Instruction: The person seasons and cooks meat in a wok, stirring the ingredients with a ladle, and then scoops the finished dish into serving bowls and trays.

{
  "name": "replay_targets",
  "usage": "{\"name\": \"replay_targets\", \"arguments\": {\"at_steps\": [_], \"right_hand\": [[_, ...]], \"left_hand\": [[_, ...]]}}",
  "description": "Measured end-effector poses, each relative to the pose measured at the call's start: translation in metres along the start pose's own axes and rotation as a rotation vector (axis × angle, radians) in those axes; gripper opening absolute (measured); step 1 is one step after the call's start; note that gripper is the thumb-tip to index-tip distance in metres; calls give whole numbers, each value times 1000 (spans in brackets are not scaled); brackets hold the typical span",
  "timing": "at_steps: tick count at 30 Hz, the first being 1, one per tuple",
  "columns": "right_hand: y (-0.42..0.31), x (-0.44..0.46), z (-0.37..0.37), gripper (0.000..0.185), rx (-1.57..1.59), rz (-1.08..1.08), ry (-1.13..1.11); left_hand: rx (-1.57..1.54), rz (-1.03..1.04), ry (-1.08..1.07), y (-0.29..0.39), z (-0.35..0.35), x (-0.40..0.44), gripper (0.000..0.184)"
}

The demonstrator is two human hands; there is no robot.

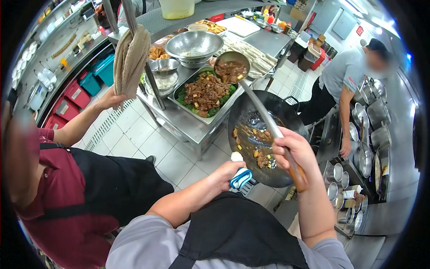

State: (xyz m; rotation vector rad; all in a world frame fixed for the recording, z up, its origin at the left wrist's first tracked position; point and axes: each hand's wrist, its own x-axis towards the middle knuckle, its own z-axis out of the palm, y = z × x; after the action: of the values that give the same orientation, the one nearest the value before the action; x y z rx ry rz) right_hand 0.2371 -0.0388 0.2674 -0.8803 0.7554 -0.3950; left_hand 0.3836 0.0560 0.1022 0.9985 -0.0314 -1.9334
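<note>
My right hand (293,150) is closed round the long handle of a ladle (260,105). The ladle's bowl is full of brown sauced meat (231,71) and hangs at the right edge of a metal tray (218,118). In that tray, more sauced meat (207,92) lies heaped over green vegetables (230,89). My left hand (226,175) is closed round a blue-and-white cloth (241,178) at the near rim of a black wok (242,119); the grip beneath the cloth is hidden. Sauce and a few bits of food (260,154) remain in the tilted wok.
At left, a person in a maroon shirt (71,210) holds folded tan cloths (130,62). Another person (333,76) leans over the stove at right. The steel table (201,134) also bears metal bowls (194,44). Pots and cups (345,179) stand at right.
</note>
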Motion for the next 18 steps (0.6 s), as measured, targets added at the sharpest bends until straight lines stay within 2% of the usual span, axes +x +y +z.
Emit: {"name": "replay_targets", "arguments": {"at_steps": [4,7,18], "right_hand": [[14,44,1,29,-235,44,-49],[21,64,1,31,-292,70,-59],[35,103,-2,36,-555,-73,62]], "left_hand": [[-32,-2,2,-3,2,-3,8],[-42,7,17,-8,0,0,6],[-55,12,-41,-9,-9,4,10]]}}
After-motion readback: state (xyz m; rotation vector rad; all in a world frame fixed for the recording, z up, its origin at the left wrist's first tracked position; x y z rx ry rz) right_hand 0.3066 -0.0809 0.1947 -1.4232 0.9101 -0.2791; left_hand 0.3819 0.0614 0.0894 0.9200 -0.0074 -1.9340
